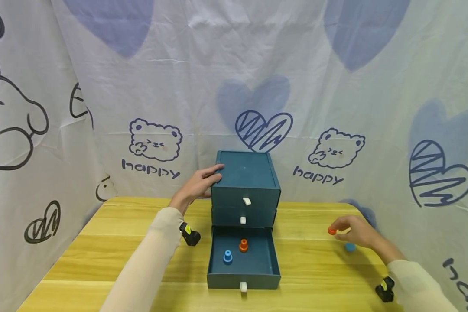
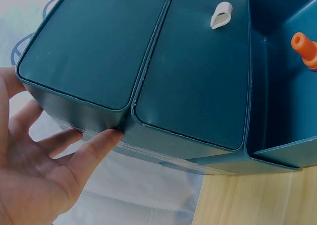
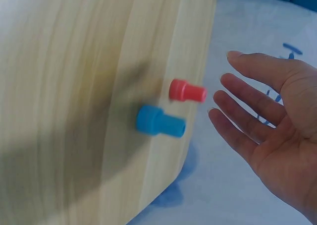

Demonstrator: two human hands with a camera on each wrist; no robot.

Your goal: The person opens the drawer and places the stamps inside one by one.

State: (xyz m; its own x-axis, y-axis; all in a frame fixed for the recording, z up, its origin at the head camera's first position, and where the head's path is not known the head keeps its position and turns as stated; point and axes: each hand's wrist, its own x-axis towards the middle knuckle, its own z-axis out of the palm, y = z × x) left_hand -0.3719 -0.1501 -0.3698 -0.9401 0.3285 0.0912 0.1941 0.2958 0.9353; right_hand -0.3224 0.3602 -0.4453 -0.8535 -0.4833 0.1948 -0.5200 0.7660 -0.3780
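Observation:
A dark teal three-drawer box (image 1: 245, 171) stands on the table with its bottom drawer (image 1: 257, 260) pulled out. My left hand (image 1: 198, 185) rests on the box's left side, some fingers over its top edge; in the left wrist view its spread fingers touch the side. Inside the drawer stand a blue stepped plastic piece (image 1: 228, 257) and an orange one (image 1: 243, 245). On the right, my right hand (image 3: 277, 121) has its fingers spread, holding nothing, beside a red stepped piece (image 3: 186, 90). A larger-looking blue stepped piece (image 3: 159, 121) stands close to the red one.
White pull tabs (image 1: 243, 286) stick out from the drawer fronts. The wooden table (image 1: 132, 234) reaches back to a white printed cloth (image 1: 203, 86), which also hangs at both sides. Near the right hand is the table's rounded edge.

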